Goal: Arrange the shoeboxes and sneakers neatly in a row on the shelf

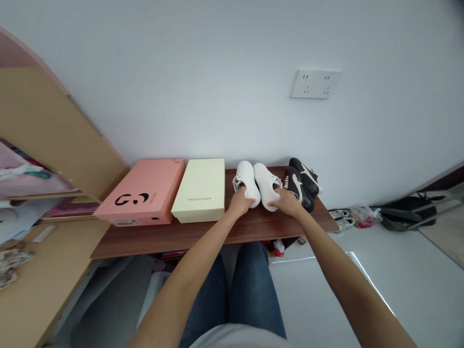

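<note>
The jeans fill the bottom of the view, and both bare forearms run out from above them to a brown wooden shelf.

Taking the yellow box on that shelf as the marker, a pink box sits touching its left side. Just to its right stands a pair of white shoes, side by side.

The left white shoe is the one closer to the yellow box, and the right white shoe is next to it. Farther right again is a pair of dark shoes with pale trim.

Both white shoes lie with their long axis running away from the person toward the wall, so their near ends face the hands. The left hand has its fingers folded around the near end of the left white shoe. The right hand is wrapped over the near end and outer side of the right white shoe (its knuckles come close to the dark shoes, though whether they touch is hard to tell).

Each hand is on the shoe of its own side, and the arms do not cross.

Well right of the yellow box and lower, on the pale floor, lie small sneakers. A wall socket sits high above them.
</note>
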Available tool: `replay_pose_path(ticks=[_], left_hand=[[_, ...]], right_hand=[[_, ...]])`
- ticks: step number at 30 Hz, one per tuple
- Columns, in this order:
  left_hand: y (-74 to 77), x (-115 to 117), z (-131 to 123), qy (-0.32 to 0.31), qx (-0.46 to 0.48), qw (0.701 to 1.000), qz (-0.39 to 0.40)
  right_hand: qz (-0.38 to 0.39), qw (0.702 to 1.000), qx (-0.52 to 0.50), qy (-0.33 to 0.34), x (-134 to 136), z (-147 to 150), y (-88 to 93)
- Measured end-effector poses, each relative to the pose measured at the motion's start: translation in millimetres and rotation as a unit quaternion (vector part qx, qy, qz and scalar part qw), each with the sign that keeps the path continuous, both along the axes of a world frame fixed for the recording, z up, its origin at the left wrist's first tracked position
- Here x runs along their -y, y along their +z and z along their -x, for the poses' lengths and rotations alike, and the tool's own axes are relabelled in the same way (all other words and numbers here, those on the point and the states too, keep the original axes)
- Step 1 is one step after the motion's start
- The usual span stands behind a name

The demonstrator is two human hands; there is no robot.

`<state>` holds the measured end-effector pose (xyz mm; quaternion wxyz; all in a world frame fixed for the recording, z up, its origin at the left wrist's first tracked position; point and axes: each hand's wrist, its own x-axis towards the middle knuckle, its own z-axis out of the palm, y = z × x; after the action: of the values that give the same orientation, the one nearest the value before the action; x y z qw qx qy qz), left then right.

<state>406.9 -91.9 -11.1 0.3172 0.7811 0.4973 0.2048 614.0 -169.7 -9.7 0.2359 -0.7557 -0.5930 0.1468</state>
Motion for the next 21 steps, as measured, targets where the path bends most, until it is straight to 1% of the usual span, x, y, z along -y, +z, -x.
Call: replay_pose_path(ticks=[4,6,9,15,21], left_hand=[[15.4,2.5,-6.4,-0.04,-0.112,0.992,-0.042],[20.8,4.8,-9.1,-0.05,-0.144,0.987,-0.045],[25.5,7.0,-10.9,-0.049,-0.167,0.984,-0.044],[27.5,3.7,-9.6,-0.046,-0.151,0.986,-0.053],[25.3,-2.2,-13.9,-0.047,-0.196,0.976,-0.077]], right_hand=[[0.067,0.99,0.125,0.018,-7.6,13.7,18.9],[0.089,0.982,0.166,0.02,-11.1,21.3,23.8],[0.1,0.973,0.207,0.025,-15.3,29.9,26.6],[0.099,0.961,0.253,0.047,-20.3,42.6,28.8],[0.092,0.955,0.272,0.069,-27.5,54.7,27.8]])
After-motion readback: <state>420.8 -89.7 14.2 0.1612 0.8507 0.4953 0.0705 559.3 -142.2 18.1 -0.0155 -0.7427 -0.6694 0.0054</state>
